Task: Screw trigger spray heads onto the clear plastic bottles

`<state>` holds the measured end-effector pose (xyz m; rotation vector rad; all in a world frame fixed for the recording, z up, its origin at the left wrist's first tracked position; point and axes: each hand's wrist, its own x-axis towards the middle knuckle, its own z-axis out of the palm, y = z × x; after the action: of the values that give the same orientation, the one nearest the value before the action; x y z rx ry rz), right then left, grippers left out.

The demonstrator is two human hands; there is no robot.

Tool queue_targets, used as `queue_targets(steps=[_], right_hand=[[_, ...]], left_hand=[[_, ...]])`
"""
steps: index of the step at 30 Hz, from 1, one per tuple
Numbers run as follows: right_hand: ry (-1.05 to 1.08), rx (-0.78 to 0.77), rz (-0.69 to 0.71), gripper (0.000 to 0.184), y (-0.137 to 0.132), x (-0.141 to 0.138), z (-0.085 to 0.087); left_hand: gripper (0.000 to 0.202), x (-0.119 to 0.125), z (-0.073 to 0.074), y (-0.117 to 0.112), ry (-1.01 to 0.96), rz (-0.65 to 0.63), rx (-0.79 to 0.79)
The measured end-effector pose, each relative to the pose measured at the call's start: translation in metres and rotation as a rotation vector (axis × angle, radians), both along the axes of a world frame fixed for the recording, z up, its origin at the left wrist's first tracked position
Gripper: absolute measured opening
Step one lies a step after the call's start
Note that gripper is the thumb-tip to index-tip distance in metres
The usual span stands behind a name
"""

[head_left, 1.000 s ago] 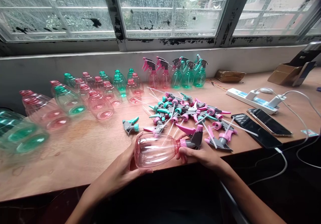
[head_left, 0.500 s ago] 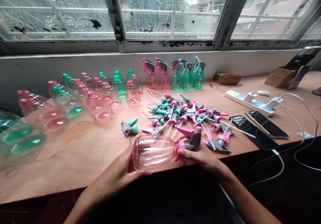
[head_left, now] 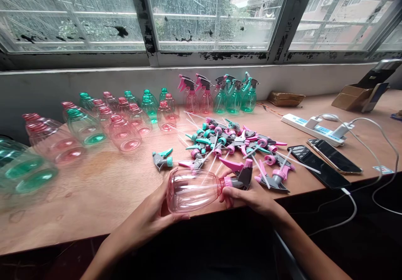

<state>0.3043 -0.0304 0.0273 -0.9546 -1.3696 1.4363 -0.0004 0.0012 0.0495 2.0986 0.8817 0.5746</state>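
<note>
A clear pink spray bottle [head_left: 193, 190] lies sideways in both hands above the table's front edge, its base to the left. Its pink and grey trigger head [head_left: 240, 175] sits on the neck at the right. My left hand [head_left: 165, 202] is wrapped round the base end, thumb underneath. At the neck and collar, my right hand [head_left: 240, 196] grips with thumb and fingers. Just beyond the bottle lies a pile of loose trigger heads [head_left: 230, 140] in pink, teal and grey, with white tubes. One teal and grey trigger head [head_left: 162, 159] lies apart to the left.
Headless pink and green bottles [head_left: 125, 131] stand in rows on the left. Several bottles with spray heads [head_left: 220, 98] stand by the wall. To the right are a power strip [head_left: 312, 129], two phones [head_left: 318, 167] with cables, a small brown box [head_left: 285, 98] and a cardboard stand [head_left: 354, 98].
The view has shifted very slightly. Both hands keep the same hold on the pink spray bottle, and nothing else has visibly moved.
</note>
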Motion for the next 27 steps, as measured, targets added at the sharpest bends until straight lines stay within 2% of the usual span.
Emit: queue_targets(steps=[18,23,27], right_hand=[[0.024,-0.007,0.007,0.043,0.000,-0.001,0.003],[0.078,-0.030,-0.007,0.040,0.000,-0.001,0.001],[0.093,-0.029,-0.016,0.037,0.000,-0.002,0.001]], left_hand=[[0.095,-0.002,-0.001,0.002,0.018,-0.022,0.000],[0.091,-0.004,-0.008,0.002,-0.018,0.004,-0.017],[0.096,-0.005,-0.013,0.002,-0.052,0.002,-0.065]])
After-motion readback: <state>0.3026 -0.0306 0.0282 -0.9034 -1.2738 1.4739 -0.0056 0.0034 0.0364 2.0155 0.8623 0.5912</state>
